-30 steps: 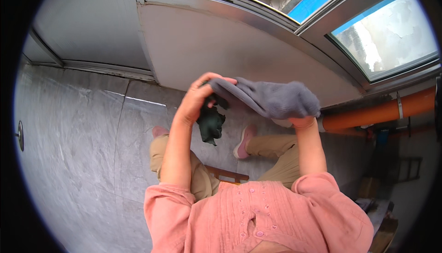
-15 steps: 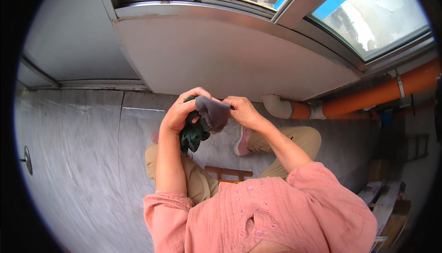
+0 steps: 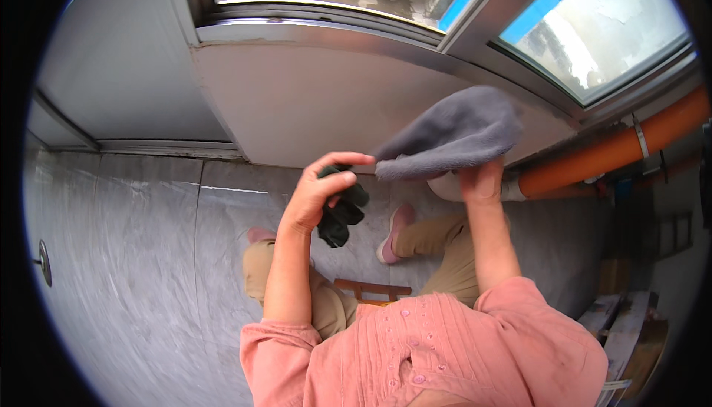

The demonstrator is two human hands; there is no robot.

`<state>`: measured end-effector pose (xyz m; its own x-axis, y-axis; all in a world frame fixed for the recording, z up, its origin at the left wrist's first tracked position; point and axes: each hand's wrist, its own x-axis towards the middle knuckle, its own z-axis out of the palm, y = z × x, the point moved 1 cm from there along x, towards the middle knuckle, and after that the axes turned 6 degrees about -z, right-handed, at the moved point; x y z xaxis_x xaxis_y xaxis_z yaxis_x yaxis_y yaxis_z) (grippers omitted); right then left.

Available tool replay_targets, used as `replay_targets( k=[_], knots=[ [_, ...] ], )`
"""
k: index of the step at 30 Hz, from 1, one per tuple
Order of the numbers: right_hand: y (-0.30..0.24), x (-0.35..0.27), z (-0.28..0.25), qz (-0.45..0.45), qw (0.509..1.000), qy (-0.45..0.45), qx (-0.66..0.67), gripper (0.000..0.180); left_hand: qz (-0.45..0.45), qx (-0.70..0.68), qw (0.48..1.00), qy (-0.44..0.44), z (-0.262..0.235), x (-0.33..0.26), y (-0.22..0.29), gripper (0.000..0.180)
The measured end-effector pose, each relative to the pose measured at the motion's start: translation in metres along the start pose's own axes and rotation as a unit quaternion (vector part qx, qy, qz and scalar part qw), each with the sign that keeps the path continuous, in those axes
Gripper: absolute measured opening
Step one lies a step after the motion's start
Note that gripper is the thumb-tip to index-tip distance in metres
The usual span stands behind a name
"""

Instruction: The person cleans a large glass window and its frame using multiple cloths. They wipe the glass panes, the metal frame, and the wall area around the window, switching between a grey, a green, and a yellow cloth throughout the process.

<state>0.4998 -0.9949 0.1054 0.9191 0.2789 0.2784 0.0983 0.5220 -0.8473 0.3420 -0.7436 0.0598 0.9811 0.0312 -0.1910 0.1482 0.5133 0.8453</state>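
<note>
A grey, fluffy cloth [image 3: 452, 133] hangs spread out in the air before the low wall. Its right part covers the fingers of my right hand [image 3: 483, 182], which holds it from below. Curled around a dark green bundle of fabric [image 3: 337, 218] with finger-like folds is my left hand [image 3: 315, 192]. The left forefinger stretches toward the cloth's left corner; whether it touches is unclear. The cloth is slightly blurred.
Ahead stand a pale wall panel [image 3: 297, 96] and metal-framed windows. An orange pipe [image 3: 608, 159] runs along the right. I sit on a low brown-framed seat [image 3: 371, 290] over a grey tiled floor [image 3: 141, 259]. Boards [image 3: 627, 333] lie at the lower right.
My right hand has moved right and up, drawing the grey cloth out of its bunched state beside the left hand into a wide spread. The left hand has shifted slightly right, still with the green fabric.
</note>
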Motion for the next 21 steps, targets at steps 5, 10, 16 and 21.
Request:
replay_targets(
  k=[5,10,16,21],
  knots=[
    [0.033,0.083,0.059,-0.495,0.528,-0.157,-0.671,0.054,0.108,-0.244,0.945,0.189,-0.054,0.006,-0.01,0.015],
    [0.104,0.101,0.141,-0.505,0.516,-0.258,-0.642,0.049,0.173,-0.316,0.881,0.306,-0.083,-0.01,-0.005,0.012],
    [0.149,0.097,0.248,-0.604,0.468,-0.298,-0.573,0.041,0.199,-0.33,0.841,0.379,-0.094,-0.015,0.0,0.013],
    [0.185,0.102,0.293,-0.641,0.449,-0.308,-0.541,0.046,0.213,-0.325,0.827,0.407,-0.092,-0.001,-0.006,0.015]
  ],
)
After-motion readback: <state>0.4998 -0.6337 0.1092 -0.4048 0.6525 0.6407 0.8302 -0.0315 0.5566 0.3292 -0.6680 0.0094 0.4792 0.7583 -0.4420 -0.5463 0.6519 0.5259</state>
